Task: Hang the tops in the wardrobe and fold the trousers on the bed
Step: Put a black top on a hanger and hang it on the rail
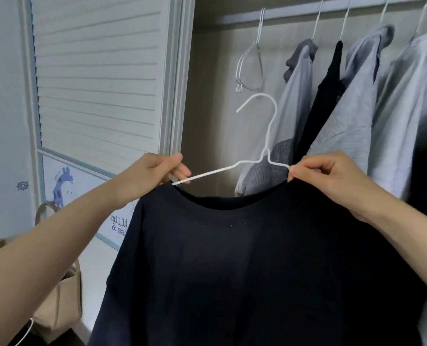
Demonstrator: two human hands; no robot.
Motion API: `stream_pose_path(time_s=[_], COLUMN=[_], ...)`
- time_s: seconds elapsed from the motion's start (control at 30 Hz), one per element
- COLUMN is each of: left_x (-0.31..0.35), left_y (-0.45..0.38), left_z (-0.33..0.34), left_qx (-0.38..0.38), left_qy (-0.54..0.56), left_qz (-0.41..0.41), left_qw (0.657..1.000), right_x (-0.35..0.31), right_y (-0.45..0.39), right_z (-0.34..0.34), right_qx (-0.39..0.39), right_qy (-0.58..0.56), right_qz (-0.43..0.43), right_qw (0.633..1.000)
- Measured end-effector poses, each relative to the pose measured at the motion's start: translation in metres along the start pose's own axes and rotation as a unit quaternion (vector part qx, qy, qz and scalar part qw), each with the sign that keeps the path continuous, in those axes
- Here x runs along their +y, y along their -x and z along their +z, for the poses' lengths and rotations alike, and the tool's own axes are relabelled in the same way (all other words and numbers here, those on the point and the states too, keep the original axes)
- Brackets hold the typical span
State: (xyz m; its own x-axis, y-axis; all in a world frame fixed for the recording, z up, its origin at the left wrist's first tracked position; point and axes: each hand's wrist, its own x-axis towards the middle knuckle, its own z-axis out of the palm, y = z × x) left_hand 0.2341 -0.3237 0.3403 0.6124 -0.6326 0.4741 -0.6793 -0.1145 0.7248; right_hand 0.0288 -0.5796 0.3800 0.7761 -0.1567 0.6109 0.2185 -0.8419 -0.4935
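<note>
A black top (257,258) hangs in front of me, filling the lower middle of the head view. A white wire hanger (267,126) sits partly inside its neckline, hook pointing up. My left hand (152,171) pinches the top's left shoulder beside the hanger's bare left arm. My right hand (332,176) pinches the collar at the hanger's right shoulder. Above runs the wardrobe rail (307,11).
Empty wire hangers (252,63) dangle from the rail at the left. Several grey and black tops (357,96) hang to the right. A louvred wardrobe door (95,71) stands at the left. A beige bag (62,305) sits at the lower left.
</note>
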Motion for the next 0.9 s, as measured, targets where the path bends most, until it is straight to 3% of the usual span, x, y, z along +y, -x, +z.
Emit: stream_pose_path(time_s=[0.07, 0.17, 0.33, 0.47, 0.7, 0.9], left_x=[0.011, 0.016, 0.000, -0.009, -0.004, 0.003], left_y=[0.004, 0.002, -0.016, -0.027, -0.041, -0.054], left_z=[0.004, 0.010, 0.001, -0.011, -0.007, -0.013], left_qx=[-0.003, 0.026, 0.115, 0.141, 0.161, 0.132], left_qy=[0.004, -0.076, -0.061, -0.099, -0.092, -0.080], left_qz=[0.027, 0.110, 0.119, 0.130, 0.180, 0.201], left_qw=[1.000, 0.991, 0.984, 0.976, 0.966, 0.967], right_x=[0.001, -0.002, -0.003, 0.008, 0.003, -0.006], right_y=[0.000, 0.001, 0.000, 0.009, 0.007, 0.015], right_z=[0.003, 0.005, -0.011, -0.021, -0.009, -0.048], right_qx=[0.026, 0.057, 0.083, -0.002, 0.003, -0.168], right_qy=[0.021, 0.031, 0.070, 0.132, -0.037, -0.127], right_qz=[0.033, 0.046, 0.018, 0.047, 0.076, 0.208], right_qw=[0.999, 0.997, 0.994, 0.990, 0.996, 0.955])
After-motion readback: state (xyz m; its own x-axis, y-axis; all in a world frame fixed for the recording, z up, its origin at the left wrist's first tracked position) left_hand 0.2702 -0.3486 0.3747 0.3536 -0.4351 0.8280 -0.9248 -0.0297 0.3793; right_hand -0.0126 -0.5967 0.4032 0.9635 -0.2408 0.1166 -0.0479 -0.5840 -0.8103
